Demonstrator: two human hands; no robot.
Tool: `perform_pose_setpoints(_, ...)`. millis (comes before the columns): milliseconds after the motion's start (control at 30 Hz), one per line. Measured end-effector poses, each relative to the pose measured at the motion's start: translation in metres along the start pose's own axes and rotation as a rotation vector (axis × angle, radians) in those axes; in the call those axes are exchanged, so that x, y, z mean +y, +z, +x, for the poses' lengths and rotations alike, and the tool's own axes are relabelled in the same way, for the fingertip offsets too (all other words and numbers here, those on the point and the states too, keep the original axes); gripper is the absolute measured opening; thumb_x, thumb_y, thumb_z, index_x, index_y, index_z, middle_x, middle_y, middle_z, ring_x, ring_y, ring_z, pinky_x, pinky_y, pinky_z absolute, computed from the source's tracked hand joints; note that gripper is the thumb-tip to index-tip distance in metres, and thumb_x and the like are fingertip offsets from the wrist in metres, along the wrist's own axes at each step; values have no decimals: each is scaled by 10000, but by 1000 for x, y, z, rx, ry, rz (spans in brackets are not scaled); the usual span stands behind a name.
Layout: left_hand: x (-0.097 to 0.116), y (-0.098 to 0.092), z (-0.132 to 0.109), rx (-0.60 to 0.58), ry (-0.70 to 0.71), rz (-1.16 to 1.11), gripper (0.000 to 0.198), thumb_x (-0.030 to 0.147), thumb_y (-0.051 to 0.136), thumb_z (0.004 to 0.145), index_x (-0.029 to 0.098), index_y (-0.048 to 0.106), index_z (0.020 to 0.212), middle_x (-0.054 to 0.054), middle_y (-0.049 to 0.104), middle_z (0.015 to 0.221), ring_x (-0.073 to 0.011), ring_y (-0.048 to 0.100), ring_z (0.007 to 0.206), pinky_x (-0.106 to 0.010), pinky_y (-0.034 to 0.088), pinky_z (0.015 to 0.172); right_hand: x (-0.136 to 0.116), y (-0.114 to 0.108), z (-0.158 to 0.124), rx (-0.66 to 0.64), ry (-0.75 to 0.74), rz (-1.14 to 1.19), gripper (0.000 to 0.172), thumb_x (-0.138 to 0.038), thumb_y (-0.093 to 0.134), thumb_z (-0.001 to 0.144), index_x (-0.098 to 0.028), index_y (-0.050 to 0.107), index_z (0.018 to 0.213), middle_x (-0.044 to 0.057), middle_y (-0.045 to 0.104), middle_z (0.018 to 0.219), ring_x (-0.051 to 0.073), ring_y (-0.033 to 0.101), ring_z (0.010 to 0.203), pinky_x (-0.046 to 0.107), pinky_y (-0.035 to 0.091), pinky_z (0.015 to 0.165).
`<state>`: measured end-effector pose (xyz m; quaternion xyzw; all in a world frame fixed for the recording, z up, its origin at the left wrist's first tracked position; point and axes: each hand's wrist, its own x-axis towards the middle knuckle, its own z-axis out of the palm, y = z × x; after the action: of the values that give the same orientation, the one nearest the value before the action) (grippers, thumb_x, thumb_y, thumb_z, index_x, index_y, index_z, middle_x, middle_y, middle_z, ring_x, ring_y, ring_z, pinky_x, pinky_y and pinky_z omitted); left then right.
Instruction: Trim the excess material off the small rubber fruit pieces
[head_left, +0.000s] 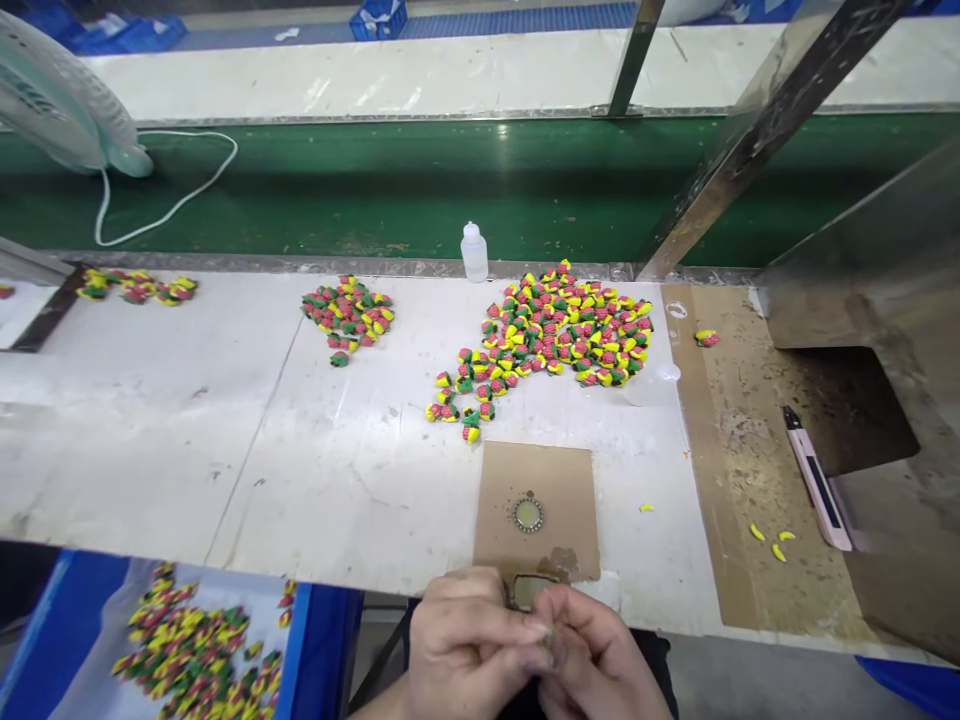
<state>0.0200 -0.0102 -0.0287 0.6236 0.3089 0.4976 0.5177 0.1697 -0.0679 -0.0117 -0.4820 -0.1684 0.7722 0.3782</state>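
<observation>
My left hand (463, 645) and my right hand (596, 655) meet at the table's near edge, fingers pinched together on a small thing I cannot make out. Just beyond them lies a brown cardboard square (537, 490) with a small round metal cap (529, 514) on it and a stain near its front edge. Farther back sits a big heap of small red, yellow and green pieces (559, 335). A smaller heap (349, 315) lies to its left.
A small white plastic bottle (474, 252) stands at the table's back edge. A blue bin (187, 645) with more coloured pieces sits low at left. A pink utility knife (817, 480) lies at right beside a metal chute (862, 290). A fan (52, 100) stands far left.
</observation>
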Motion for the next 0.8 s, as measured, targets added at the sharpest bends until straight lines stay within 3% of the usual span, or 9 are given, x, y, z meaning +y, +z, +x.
perform_pose_setpoints(33, 1, -3, -2, 17, -22, 50, 117, 317, 807, 940, 304, 830, 1053, 65, 560, 499, -113, 487, 436, -233, 436, 498, -1, -2, 2, -10, 47, 24, 659, -874, 728, 782, -235, 582, 847, -141, 264, 527, 68, 220, 457, 219, 195, 466)
perform_pose_setpoints(100, 6, -14, -7, 62, -123, 168, 189, 268, 788, 936, 283, 811, 1124, 34, 660, 607, -128, 608, 515, -223, 525, 587, -10, -12, 7, 40, -69, -126, 627, -849, 663, 866, -226, 591, 861, -117, 345, 564, 77, 296, 469, 217, 244, 467)
perform_pose_setpoints(200, 12, -40, -9, 80, -330, 308, 266, 199, 678, 983, 287, 789, 1208, -42, 813, 920, -182, 779, 826, -219, 610, 789, -38, -32, 18, 155, -614, -848, 375, -493, 491, 1125, -206, 654, 946, -2, 617, 759, 138, 593, 629, 250, 438, 582)
perform_pose_setpoints(233, 14, -49, -8, 64, -377, 337, 275, 183, 659, 991, 297, 792, 1203, -48, 835, 1002, -189, 797, 914, -209, 615, 831, -48, -37, 22, 167, -787, -1140, 292, -357, 456, 1146, -203, 655, 997, 20, 662, 813, 159, 646, 665, 269, 466, 601)
perform_pose_setpoints(300, 15, -62, -6, 45, -430, 359, 270, 180, 689, 973, 309, 802, 1182, -42, 860, 1067, -192, 821, 963, -191, 625, 843, -67, -41, 30, 116, -962, -1626, 203, -136, 436, 1100, -190, 630, 1075, 33, 690, 840, 198, 688, 655, 299, 462, 550)
perform_pose_setpoints(367, 15, -68, -4, 86, -430, 349, 243, 175, 759, 921, 303, 822, 1118, -30, 880, 1011, -190, 843, 883, -176, 639, 780, -80, -38, 36, 15, -976, -1930, 279, 25, 440, 967, -174, 600, 1079, 26, 670, 815, 226, 693, 618, 323, 435, 481)
perform_pose_setpoints(500, 12, -70, 0, 184, -303, 358, 190, 104, 839, 810, 279, 865, 879, -39, 881, 940, -206, 849, 849, -201, 659, 785, -91, -23, 42, -131, -921, -2155, 433, 109, 489, 709, -164, 576, 1034, 3, 638, 775, 229, 698, 580, 340, 440, 439)
perform_pose_setpoints(633, 10, -70, 2, 199, -275, 296, 192, 74, 846, 781, 264, 859, 801, -30, 852, 819, -190, 826, 740, -204, 665, 705, -95, -16, 43, -169, -893, -2218, 439, 102, 520, 684, -171, 561, 1025, -7, 635, 771, 219, 693, 565, 346, 436, 428)
perform_pose_setpoints(800, 9, -74, 0, 242, -295, 286, 203, 69, 893, 729, 253, 836, 794, -21, 871, 829, -191, 842, 767, -187, 662, 750, -101, -13, 42, -164, -842, -2274, 419, 101, 540, 682, -199, 543, 974, -12, 632, 766, 213, 685, 556, 346, 426, 428)
